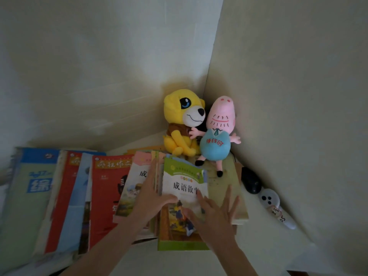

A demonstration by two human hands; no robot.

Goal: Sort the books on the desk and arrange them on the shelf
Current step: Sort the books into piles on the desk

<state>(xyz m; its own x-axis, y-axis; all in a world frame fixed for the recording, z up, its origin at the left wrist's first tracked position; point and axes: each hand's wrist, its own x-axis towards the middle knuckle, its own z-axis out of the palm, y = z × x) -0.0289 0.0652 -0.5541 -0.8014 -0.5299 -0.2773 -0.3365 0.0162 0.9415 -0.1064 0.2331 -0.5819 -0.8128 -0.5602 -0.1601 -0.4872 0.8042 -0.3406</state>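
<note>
Head view is showing the sorting likely midway. The left hand (151, 196) and right hand (216, 216), both flat with straight fingers, are pressing a green-bordered book (185, 188) atop the near-centre pile. Other books (79, 196) are lying fanned to the left, seemingly not yet shelved.

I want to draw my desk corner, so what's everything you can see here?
yellow plush dog: one, yellow, in the wall corner
pink plush pig in a blue dress: one, pink and blue, right of the dog
green-bordered white storybook: one, green and white, front of the books
pale beige flat book: one, beige, under the pig's feet
red-covered books: two, red, leaning at left
large blue-and-green workbook: one, blue and green, far left
black computer mouse: one, black, by the right wall
white pen-shaped device: one, white, near the mouse
left hand: one, beside the storybook, thumb on it
right hand: one, flat on the storybook
</note>
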